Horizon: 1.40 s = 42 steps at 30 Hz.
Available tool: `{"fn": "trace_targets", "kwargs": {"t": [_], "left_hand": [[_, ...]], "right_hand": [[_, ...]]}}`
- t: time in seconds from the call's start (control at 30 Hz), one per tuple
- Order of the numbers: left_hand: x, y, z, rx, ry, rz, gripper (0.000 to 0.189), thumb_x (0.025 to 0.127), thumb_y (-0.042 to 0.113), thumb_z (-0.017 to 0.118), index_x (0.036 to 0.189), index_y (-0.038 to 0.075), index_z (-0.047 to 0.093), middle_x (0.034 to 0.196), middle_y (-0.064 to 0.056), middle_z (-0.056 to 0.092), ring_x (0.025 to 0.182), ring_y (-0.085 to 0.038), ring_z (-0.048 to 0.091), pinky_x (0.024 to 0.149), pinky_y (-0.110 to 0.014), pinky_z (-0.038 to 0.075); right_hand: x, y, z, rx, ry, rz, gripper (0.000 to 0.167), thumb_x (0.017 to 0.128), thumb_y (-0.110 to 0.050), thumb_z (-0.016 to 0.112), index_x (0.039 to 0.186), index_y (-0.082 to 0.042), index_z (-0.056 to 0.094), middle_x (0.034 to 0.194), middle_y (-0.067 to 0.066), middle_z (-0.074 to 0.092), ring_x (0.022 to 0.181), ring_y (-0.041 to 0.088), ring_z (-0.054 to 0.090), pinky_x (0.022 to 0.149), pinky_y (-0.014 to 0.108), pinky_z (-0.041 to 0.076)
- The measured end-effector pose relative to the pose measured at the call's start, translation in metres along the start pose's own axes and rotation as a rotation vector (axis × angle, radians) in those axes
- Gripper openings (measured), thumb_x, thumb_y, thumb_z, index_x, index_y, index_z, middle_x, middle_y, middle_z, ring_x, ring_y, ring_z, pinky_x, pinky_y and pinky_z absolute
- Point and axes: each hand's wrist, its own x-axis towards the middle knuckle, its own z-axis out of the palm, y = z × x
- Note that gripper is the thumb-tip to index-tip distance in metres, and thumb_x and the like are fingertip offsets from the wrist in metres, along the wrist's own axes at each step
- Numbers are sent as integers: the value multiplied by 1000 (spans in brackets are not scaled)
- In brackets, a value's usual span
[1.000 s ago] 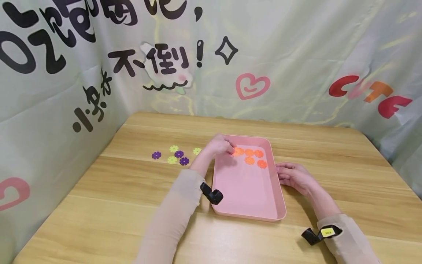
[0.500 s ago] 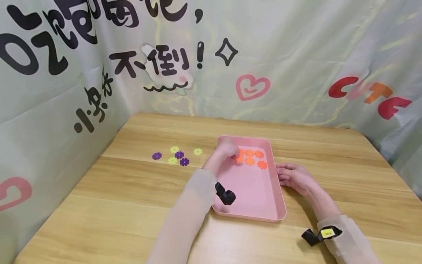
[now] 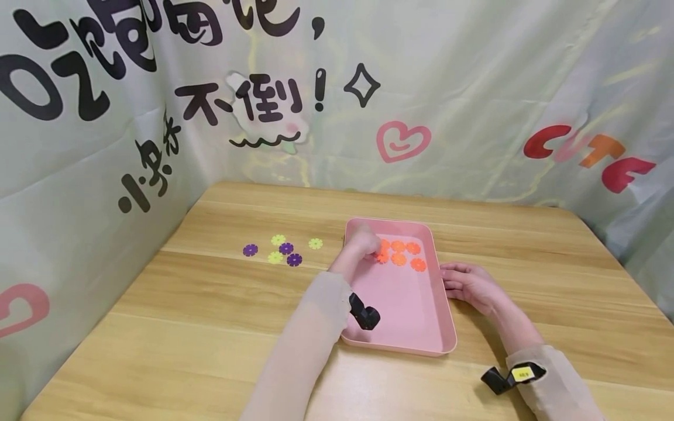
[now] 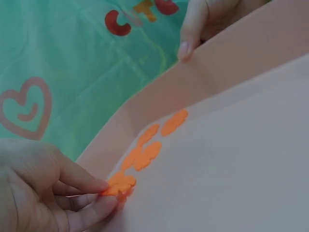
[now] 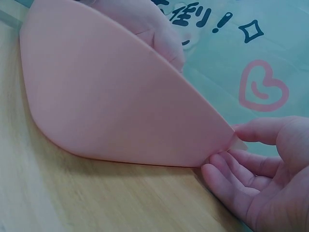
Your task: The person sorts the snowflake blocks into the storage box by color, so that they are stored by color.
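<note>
Tray (image 3: 405,304): pink, on the tabletop (image 3: 184,327).
Orange pieces (image 3: 398,259): flat, flower-edged, lying at the tray's far end.
Left hand (image 3: 363,241): inside the tray, far left; grip pinching one orange piece (image 4: 120,184) beside the others.
Right hand (image 3: 470,283): fingers relaxed against the outside of the right wall; no pinch evident.
Purple pieces (image 3: 294,259), three, and yellow pieces (image 3: 316,243), three: on the tabletop, left of the tray.
Step in hand, as judged: placing the pinched piece among its own colour.
Next move calls for: lowering it flat, then loosening the left fingers without nudging its neighbours.
</note>
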Motion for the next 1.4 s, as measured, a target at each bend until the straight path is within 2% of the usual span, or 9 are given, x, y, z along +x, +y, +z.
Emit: {"fn": "trace_targets", "kwargs": {"t": [0.13, 0.33, 0.6, 0.73, 0.87, 0.93, 1.1, 1.2, 1.4], "left_hand": [[1, -4, 0, 24, 31, 20, 23, 76, -16, 53, 99, -10, 54, 85, -16, 53, 45, -17, 55, 46, -24, 52], [-3, -5, -2, 80, 49, 58, 12, 78, -12, 51, 88, -6, 55, 80, -15, 53, 44, -15, 51, 45, -23, 51], [-7, -2, -4, 169, 62, 43, 12, 75, -11, 56, 85, -4, 57, 78, -12, 53, 41, -14, 45, 43, -20, 46], [-7, 0, -7, 168, 72, 62, 8, 75, -8, 59, 76, -1, 55, 67, -8, 50, 43, -15, 46, 40, -19, 40], [-9, 5, -16, 195, 76, 98, 16, 77, -1, 63, 65, 4, 54, 54, -4, 51, 48, -16, 52, 41, -17, 36], [-11, 7, -21, 165, 62, 100, 18, 78, 0, 64, 64, 4, 54, 55, -4, 53, 51, -16, 54, 45, -17, 43], [-18, 8, -37, -28, 32, 129, 9, 79, -1, 65, 72, 0, 60, 65, -8, 58, 58, -16, 57, 59, -27, 55], [-24, 4, -49, -87, 9, 183, 5, 81, 2, 64, 82, -2, 65, 75, -9, 62, 65, -17, 60, 63, -29, 55], [-31, -4, -74, -203, -27, 200, 21, 82, 2, 62, 102, -6, 63, 93, -15, 66, 83, -25, 63, 73, -33, 55]], "right_hand": [[-1, 0, 0, -9, -11, -10, 16, 95, -5, 49, 109, 3, 50, 91, 1, 67, 81, 13, 64, 72, 27, 54], [0, -1, 0, -23, 8, -1, 17, 95, -6, 49, 109, 2, 49, 90, 0, 67, 81, 12, 64, 72, 27, 54], [1, -2, 0, -23, -4, 0, 20, 95, -7, 50, 111, 5, 48, 91, 0, 67, 82, 13, 64, 73, 27, 54], [2, -3, 0, -27, 18, 8, 11, 94, -8, 52, 104, -2, 52, 89, 0, 67, 80, 12, 64, 72, 27, 54], [3, -2, 0, -28, 18, 7, 11, 94, -8, 53, 103, -4, 52, 89, 0, 67, 80, 12, 64, 72, 27, 54], [2, -2, -1, -24, 11, 4, 12, 94, -7, 52, 105, -3, 52, 90, 0, 67, 80, 12, 64, 72, 27, 54], [1, -1, -1, -6, -9, -5, 13, 95, -5, 49, 106, -1, 52, 91, 0, 67, 81, 13, 64, 73, 27, 54], [1, 0, -1, 2, -13, -10, 12, 95, -4, 48, 106, -1, 53, 91, 0, 67, 82, 13, 64, 73, 27, 54], [0, 0, 0, -5, -14, -11, 13, 95, -4, 48, 106, 1, 51, 91, 1, 66, 83, 13, 64, 74, 27, 54]]}}
